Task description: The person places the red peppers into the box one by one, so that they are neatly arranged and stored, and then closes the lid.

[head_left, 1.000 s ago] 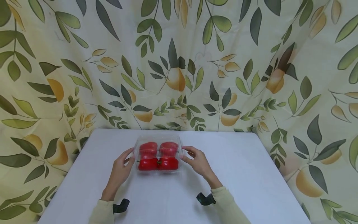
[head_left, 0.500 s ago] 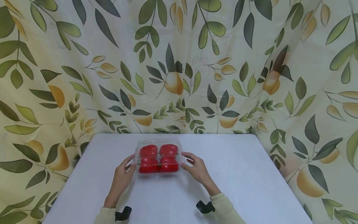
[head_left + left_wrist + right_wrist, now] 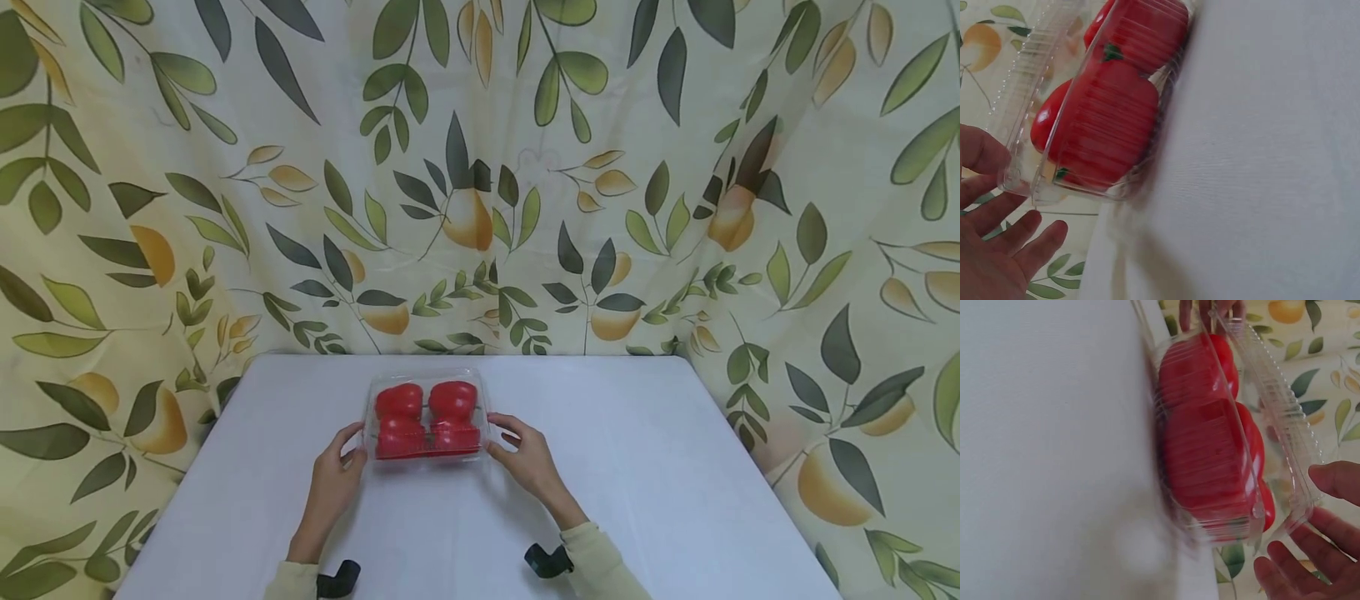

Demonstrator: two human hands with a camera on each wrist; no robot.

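Note:
A clear plastic clamshell box (image 3: 429,462) lies at the middle of the table with several red bell peppers (image 3: 400,402) inside, in two rows. Its clear lid (image 3: 1282,419) is tilted over them, with a gap between lid and base at the front. My left hand (image 3: 336,475) pinches the lid's left front corner between thumb and index finger, the other fingers spread beneath. At the opposite corner, my right hand (image 3: 531,462) holds the lid the same way, thumb (image 3: 1335,481) on top. Green stems show on some peppers in the left wrist view.
A white-covered table (image 3: 645,467) extends on both sides of the box. Behind it hangs a curtain (image 3: 525,208) printed with leaves and fruit. A black wrist camera mount (image 3: 339,578) sits on the left sleeve and another mount (image 3: 548,561) on the right.
The lid's front edge has come down and toward me, over the front peppers. Both hands have lowered with it. The head view has shifted slightly.

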